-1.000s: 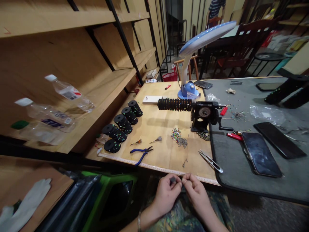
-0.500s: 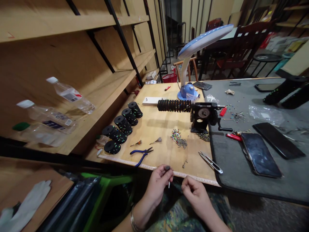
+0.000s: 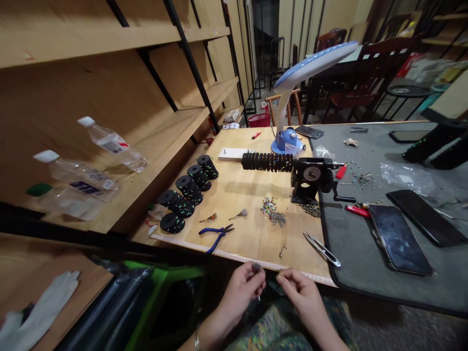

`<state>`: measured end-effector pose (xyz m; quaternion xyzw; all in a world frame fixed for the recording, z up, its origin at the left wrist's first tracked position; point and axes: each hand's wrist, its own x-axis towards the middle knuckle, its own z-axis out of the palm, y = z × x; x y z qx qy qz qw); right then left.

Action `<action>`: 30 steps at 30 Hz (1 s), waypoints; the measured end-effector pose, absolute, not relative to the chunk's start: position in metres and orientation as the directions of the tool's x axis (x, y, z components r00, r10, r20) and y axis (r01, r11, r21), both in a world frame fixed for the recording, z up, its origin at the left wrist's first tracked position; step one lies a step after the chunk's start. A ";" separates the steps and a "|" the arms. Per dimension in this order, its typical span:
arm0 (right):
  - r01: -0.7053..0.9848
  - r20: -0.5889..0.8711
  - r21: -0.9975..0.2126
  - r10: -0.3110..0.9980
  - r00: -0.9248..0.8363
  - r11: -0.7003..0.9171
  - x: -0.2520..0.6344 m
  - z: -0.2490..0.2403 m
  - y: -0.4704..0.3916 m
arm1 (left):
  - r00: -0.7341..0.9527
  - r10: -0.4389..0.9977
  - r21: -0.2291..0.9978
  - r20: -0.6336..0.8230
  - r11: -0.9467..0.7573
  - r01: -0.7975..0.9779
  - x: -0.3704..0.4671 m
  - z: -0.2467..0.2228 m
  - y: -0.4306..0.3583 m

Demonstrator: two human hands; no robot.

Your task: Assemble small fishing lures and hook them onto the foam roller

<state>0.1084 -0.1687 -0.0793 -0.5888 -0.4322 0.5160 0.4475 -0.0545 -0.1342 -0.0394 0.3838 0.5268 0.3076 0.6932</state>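
On my feed the left hand [image 3: 241,287] was pinched closed on a small dark piece [image 3: 257,267], a pale stem [image 3: 259,298] poking out below, by the near edge of the table [image 3: 252,243]. The right hand [image 3: 302,292], just right of it, had thumb and fingertip together; I couldn't tell if anything thin sat between. I figured a light left grip and small, slow right-hand moves suited work that fine. Snips [image 3: 321,248] lay to the right, pliers [image 3: 216,235] left.
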 end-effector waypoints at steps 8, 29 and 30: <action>0.102 -0.211 -0.969 0.970 0.124 -0.224 0.109 -0.083 -0.170 | 0.276 0.827 0.857 -0.490 0.515 -0.021 -0.048 -0.046 -0.140; 0.160 -0.153 -0.971 0.974 0.167 -0.180 0.109 -0.084 -0.174 | 0.344 0.759 0.761 -0.553 0.628 -0.162 -0.050 -0.044 -0.143; 0.167 -0.138 -0.972 0.977 0.160 -0.165 0.109 -0.083 -0.174 | 0.354 0.754 0.756 -0.554 0.633 -0.166 -0.050 -0.044 -0.143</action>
